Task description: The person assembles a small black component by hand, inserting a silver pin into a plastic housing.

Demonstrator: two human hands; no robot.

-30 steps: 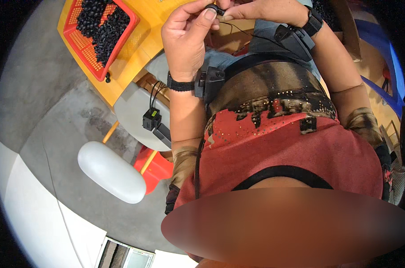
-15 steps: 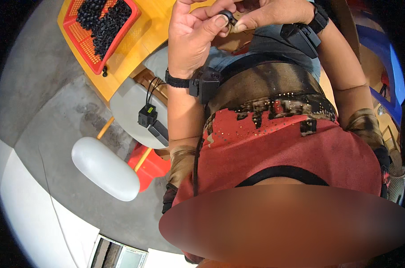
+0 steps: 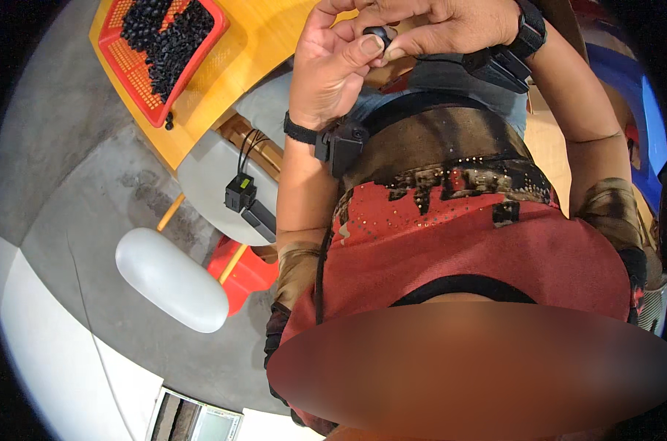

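Left hand (image 3: pixel 332 70) pinches a small, round black part (image 3: pixel 377 33) above the lap (image 3: pixel 451 77); right hand (image 3: pixel 451 28) meets its edge, grip too hidden to tell. An uneven push could pop it loose, well away from the red basket (image 3: pixel 131 70)!

Wide gap over table (image 3: pixel 260 48) between red basket (image 3: pixel 202 53) and left hand (image 3: pixel 326 77). Basket blocks way along left edge. Black bits (image 3: pixel 169 120) just beside. Past near edge, black box (image 3: pixel 240 192) with wires in way.
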